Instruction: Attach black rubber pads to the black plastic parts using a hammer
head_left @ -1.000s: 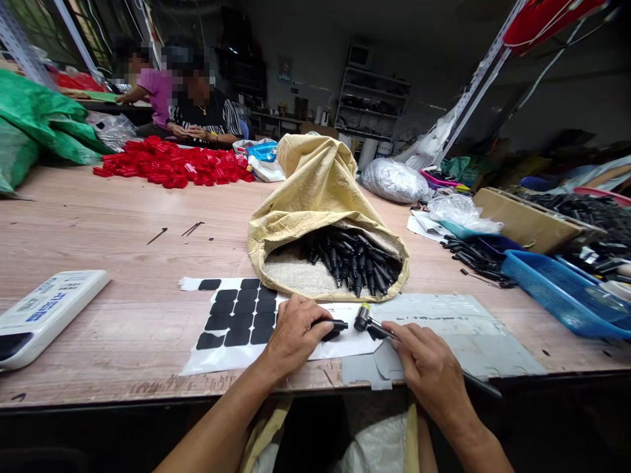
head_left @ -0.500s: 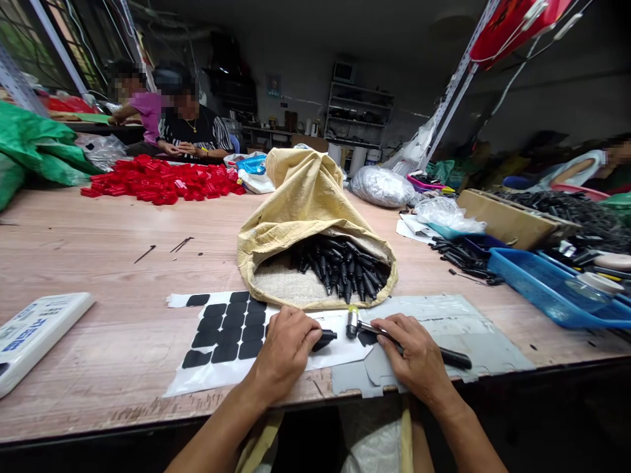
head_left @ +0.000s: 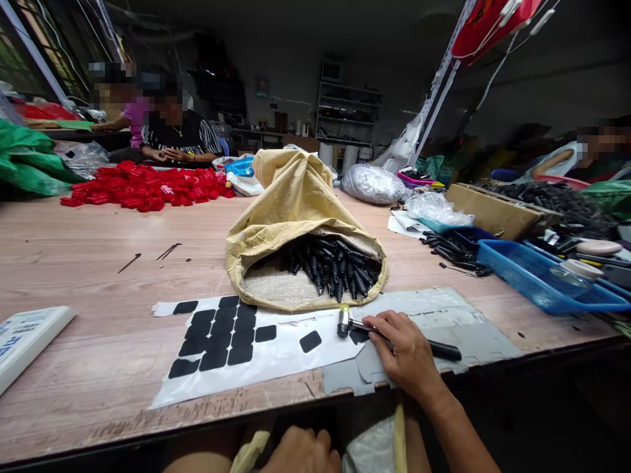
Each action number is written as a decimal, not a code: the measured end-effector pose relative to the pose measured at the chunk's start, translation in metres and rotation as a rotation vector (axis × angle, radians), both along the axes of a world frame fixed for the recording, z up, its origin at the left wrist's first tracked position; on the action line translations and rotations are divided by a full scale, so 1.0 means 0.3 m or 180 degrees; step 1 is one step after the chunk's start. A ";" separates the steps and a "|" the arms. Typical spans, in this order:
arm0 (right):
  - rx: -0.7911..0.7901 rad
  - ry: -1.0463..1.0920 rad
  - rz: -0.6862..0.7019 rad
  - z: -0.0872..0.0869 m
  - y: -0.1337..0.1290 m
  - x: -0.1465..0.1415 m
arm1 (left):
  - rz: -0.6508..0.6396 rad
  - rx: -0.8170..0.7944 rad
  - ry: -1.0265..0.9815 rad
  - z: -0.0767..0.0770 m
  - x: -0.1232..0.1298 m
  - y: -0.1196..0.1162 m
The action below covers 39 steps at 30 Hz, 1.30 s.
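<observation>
A small hammer [head_left: 344, 322] with a yellow-and-black head lies on the grey sheet, its black grip pointing right. My right hand [head_left: 401, 348] is closed over its shaft. Below the table edge, my left hand [head_left: 303, 452] is curled above my lap, beside a pale sack [head_left: 367, 440]. Its fingertips are hidden, and I cannot see what they hold. Black rounded-square stickers [head_left: 221, 332] fill part of the white backing sheet [head_left: 280, 374], with a few apart from the block. Behind it, a tan sack [head_left: 296, 197] lies with its mouth towards me, full of black pen-shaped parts [head_left: 340, 266].
Red pieces [head_left: 148, 186] are heaped at the back left, near two seated people. A white box [head_left: 32, 345] stands at left. On the right are a blue tray [head_left: 547, 279], loose black parts [head_left: 451, 253] and a cardboard box [head_left: 493, 210].
My left hand has dropped from the sticker sheet to below the table edge; the black part it held is out of sight. My right hand stays on the hammer. The view shifted slightly.
</observation>
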State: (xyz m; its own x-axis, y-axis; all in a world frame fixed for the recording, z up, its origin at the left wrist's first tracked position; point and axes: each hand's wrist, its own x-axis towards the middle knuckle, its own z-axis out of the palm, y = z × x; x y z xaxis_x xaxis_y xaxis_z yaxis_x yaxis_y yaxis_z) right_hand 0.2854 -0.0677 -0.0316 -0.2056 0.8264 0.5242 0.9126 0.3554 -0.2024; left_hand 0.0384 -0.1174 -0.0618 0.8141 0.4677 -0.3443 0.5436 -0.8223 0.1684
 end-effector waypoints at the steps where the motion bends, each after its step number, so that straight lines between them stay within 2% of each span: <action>1: -0.0010 0.0005 -0.0003 0.000 0.000 0.000 | -0.0068 -0.0226 -0.0152 0.046 -0.001 0.015; 3: -0.0036 0.0022 -0.0012 -0.002 0.000 -0.001 | -0.0114 -0.0811 -0.0707 0.168 -0.004 0.071; 4: -0.0047 0.0032 -0.0015 -0.002 0.000 -0.002 | 0.0161 -0.0921 -0.1173 0.233 -0.003 0.116; 6: -0.0059 0.0060 -0.0018 -0.002 0.000 -0.003 | 0.1172 -0.0494 -0.1785 0.342 0.008 0.239; 8: -0.0071 0.0099 -0.0015 -0.001 -0.001 -0.003 | 0.1976 -0.0095 -0.2101 0.399 0.032 0.393; 9: -0.0081 0.0122 -0.0013 0.001 -0.001 -0.003 | 0.2382 0.0147 -0.2177 0.407 0.047 0.471; 11: -0.0101 0.0169 -0.0002 0.004 0.000 -0.002 | 0.3068 0.0594 -0.2061 0.390 0.080 0.609; 13: -0.0112 0.0202 0.0011 0.007 0.001 0.000 | 0.3358 0.0703 -0.1909 0.356 0.112 0.704; 16: -0.0110 0.0235 0.0007 0.007 0.003 0.002 | 0.3478 0.0685 -0.1733 0.318 0.147 0.760; 19: -0.0097 0.0261 -0.0011 0.003 0.004 0.004 | 0.3542 0.0676 -0.1620 0.320 0.153 0.750; 22: -0.0078 0.0267 -0.0010 0.001 0.004 0.004 | 0.3536 0.0682 -0.1619 0.342 0.111 0.702; 24: -0.0073 0.0264 -0.0010 0.002 0.003 0.003 | 0.3281 0.0691 -0.1815 0.349 0.059 0.646; 26: -0.0075 0.0255 -0.0026 0.003 0.003 0.001 | 0.2793 0.0433 -0.2079 0.342 -0.002 0.574; 29: -0.0068 0.0225 -0.0065 0.003 0.002 -0.001 | 0.2234 -0.0190 -0.2358 0.303 -0.078 0.460; 32: -0.0074 0.0175 -0.0085 0.001 0.002 0.000 | 0.2168 -0.0383 -0.2576 0.247 -0.115 0.378; 36: -0.0088 0.0118 -0.0099 -0.001 0.004 0.002 | 0.2059 -0.0356 -0.2784 0.189 -0.119 0.344; 39: -0.0108 0.0038 -0.0067 0.002 0.004 0.004 | 0.1984 -0.0197 -0.2814 0.175 -0.116 0.345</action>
